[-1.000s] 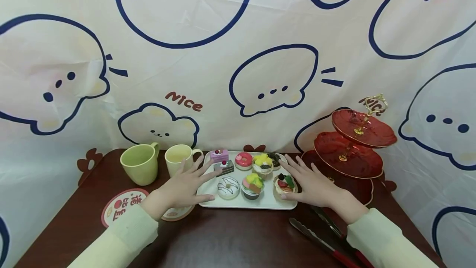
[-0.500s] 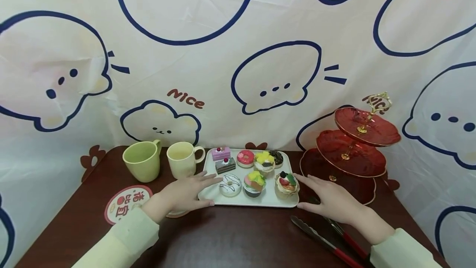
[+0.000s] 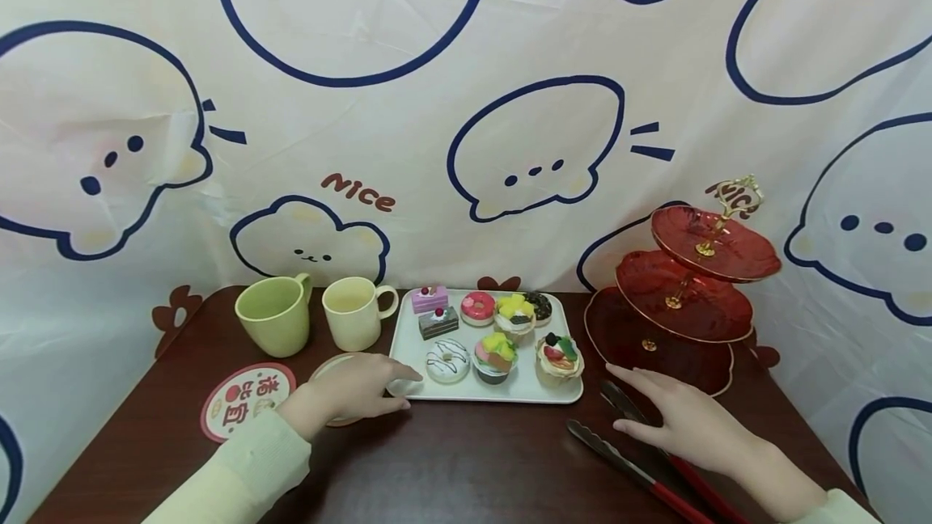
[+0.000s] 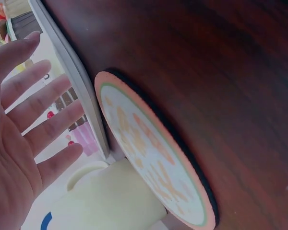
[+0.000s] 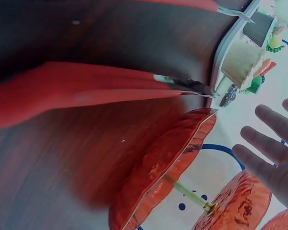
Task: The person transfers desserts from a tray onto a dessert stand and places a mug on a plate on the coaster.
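My left hand (image 3: 357, 386) hovers at the front left corner of the white tray (image 3: 527, 358), over a round coaster (image 4: 153, 158), fingers spread and holding nothing. On the tray sit a white donut with dark stripes (image 3: 447, 361), a pink donut (image 3: 477, 308), a dark donut (image 3: 540, 307), two cake slices, including a chocolate one (image 3: 438, 323), and fruit-topped cupcakes (image 3: 496, 358) and tarts (image 3: 559, 360). My right hand (image 3: 692, 419), fingers extended and empty, is above two red-handled tongs (image 3: 626, 463), right of the tray.
A red three-tier stand (image 3: 684, 297) with gold trim rises at the back right. A green mug (image 3: 273, 316) and a cream mug (image 3: 352, 315) stand at the back left. Another coaster (image 3: 243, 403) lies in front of them. A printed cloth (image 3: 422, 152) hangs behind the table.
Both hands have drawn back from above the tray: the left toward the front left, the right toward the front right over the tongs. The pastries stay in place.
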The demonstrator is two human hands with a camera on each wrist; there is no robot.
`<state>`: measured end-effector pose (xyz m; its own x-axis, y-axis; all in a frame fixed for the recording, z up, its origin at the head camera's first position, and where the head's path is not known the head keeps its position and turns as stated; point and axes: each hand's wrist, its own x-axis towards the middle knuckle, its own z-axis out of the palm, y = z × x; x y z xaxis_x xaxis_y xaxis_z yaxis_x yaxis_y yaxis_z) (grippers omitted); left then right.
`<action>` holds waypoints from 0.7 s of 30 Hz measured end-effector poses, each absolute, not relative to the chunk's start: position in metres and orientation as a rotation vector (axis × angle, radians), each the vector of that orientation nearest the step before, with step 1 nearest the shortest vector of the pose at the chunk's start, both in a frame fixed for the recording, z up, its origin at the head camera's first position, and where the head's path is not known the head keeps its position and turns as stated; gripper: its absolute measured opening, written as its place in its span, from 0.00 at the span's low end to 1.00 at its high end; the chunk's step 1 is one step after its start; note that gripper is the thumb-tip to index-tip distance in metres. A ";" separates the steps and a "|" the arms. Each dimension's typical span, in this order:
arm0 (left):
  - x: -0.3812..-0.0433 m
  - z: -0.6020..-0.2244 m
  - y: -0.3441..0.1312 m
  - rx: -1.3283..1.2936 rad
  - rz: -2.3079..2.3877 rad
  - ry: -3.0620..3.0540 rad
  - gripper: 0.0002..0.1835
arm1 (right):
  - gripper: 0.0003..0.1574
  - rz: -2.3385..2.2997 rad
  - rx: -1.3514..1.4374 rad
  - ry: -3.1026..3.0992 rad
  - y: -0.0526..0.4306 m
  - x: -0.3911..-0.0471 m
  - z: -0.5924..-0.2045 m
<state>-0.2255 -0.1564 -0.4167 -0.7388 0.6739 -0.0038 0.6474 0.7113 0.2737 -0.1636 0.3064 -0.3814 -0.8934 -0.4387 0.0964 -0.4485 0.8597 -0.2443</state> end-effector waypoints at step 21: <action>-0.230 -0.419 -0.154 1.307 0.431 2.751 0.11 | 0.52 0.496 0.393 -3.242 0.339 -0.133 -0.403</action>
